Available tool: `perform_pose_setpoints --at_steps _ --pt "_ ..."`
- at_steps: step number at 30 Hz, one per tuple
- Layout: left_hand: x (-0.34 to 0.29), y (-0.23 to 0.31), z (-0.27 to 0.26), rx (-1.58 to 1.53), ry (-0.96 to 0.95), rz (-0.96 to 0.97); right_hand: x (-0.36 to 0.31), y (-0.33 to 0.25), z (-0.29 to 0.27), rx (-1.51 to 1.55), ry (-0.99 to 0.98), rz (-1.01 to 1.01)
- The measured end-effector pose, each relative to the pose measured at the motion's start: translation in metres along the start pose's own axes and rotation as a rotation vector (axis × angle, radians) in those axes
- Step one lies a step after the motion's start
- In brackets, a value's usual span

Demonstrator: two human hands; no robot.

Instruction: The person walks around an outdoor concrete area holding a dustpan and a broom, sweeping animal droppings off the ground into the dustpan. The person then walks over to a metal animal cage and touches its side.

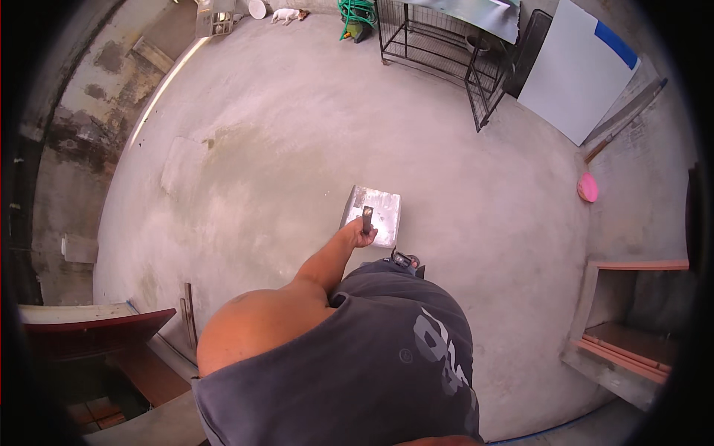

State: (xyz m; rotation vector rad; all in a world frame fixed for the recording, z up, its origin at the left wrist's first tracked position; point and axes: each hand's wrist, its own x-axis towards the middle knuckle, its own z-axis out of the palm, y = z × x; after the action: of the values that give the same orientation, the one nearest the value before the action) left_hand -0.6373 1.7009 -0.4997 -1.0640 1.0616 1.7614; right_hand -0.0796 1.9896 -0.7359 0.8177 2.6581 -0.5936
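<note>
My left arm reaches forward from my body, and my left hand (362, 236) is closed round the dark handle (367, 217) of a metal dustpan (386, 206). The pan is silvery, squarish and scuffed, and lies low, at or close to the concrete floor just ahead of my feet. My right hand does not show; only a sliver of skin appears at the bottom edge. Part of a sandaled foot (405, 259) shows beside the pan.
A black wire cage (424, 56) with an open door stands far off, beside a coiled green hose (357, 15). A dog (289, 15) lies by the far wall. A pink dipper (587, 187) is at right, above a concrete shelf (617, 372). Boards (97, 331) stand at lower left.
</note>
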Motion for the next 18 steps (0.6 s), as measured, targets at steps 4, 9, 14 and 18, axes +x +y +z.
perform_pose_setpoints --at_steps 4,9,14,18 --pt "0.046 0.004 0.125 -0.011 -0.011 -0.009 0.095 0.011 -0.074 0.28 0.042 0.094" --pt "0.112 0.003 0.229 -0.152 -0.148 0.012 0.149 0.101 -0.141 0.574 0.122 0.332" --pt "0.139 -0.018 0.35 -0.09 0.092 0.063 0.257 0.202 -0.214 0.854 0.228 0.469" --pt "0.156 -0.025 0.443 -0.081 0.157 0.109 0.428 0.311 -0.309 1.21 0.363 0.731"
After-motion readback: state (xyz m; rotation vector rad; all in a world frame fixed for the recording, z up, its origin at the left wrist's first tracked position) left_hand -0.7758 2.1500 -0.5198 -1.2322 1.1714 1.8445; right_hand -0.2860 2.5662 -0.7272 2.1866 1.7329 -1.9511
